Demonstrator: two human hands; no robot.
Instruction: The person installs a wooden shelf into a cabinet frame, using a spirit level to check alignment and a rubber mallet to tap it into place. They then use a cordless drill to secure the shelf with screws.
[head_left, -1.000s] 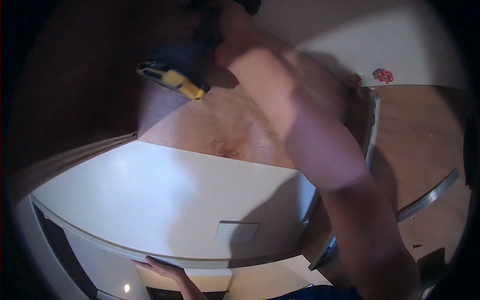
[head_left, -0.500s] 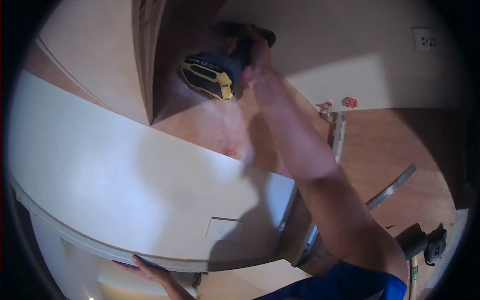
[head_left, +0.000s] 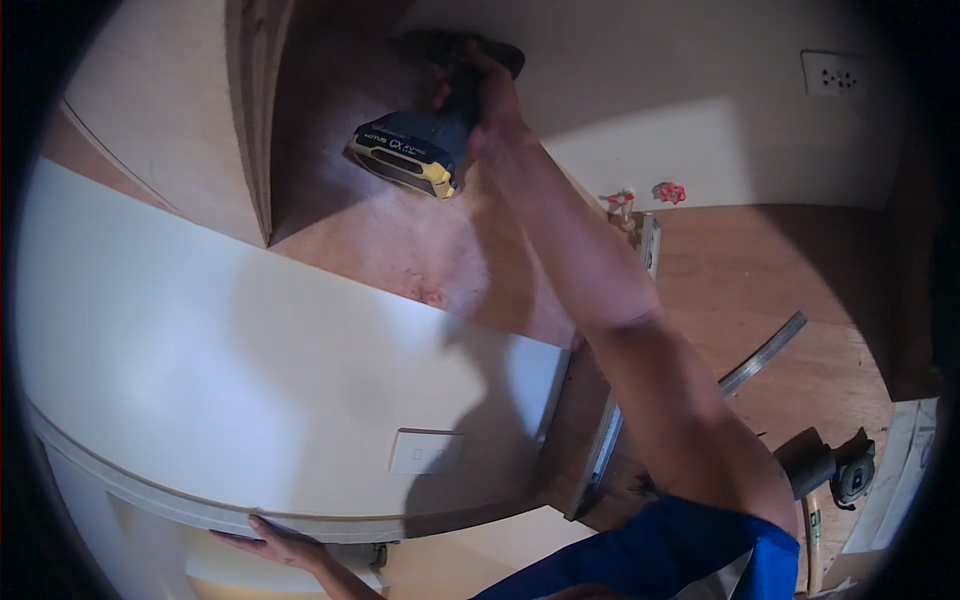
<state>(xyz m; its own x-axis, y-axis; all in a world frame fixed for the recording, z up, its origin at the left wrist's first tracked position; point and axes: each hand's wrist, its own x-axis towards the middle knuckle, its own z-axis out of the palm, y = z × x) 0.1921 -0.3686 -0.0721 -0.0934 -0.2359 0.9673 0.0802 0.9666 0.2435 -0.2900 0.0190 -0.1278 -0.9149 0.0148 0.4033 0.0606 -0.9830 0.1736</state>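
My right arm reaches far up the view. My right hand (head_left: 492, 98) is wrapped round the grip of a cordless drill (head_left: 400, 152), whose black and yellow battery base faces me. The drill's head lies in shadow close to the wall, and its tip cannot be made out. At the lower left, my left hand (head_left: 275, 546) rests against the near edge of a large white panel (head_left: 200, 330), fingers stretched out along it and the thumb against the edge. A switch plate (head_left: 425, 452) sits on this panel.
Beyond the panel is a brown wooden surface (head_left: 760, 260) bearing metal strips (head_left: 765, 352), a tape measure (head_left: 853, 470) and a black cylinder (head_left: 806, 463). Red valve handles (head_left: 669, 193) and a socket (head_left: 836, 74) are by the wall. A board edge (head_left: 255, 130) stands left of the drill.
The whole view has shifted, so the scene sits a little further left. The drill's base has turned slightly, showing more of its end. Both hands keep their places on drill and panel.
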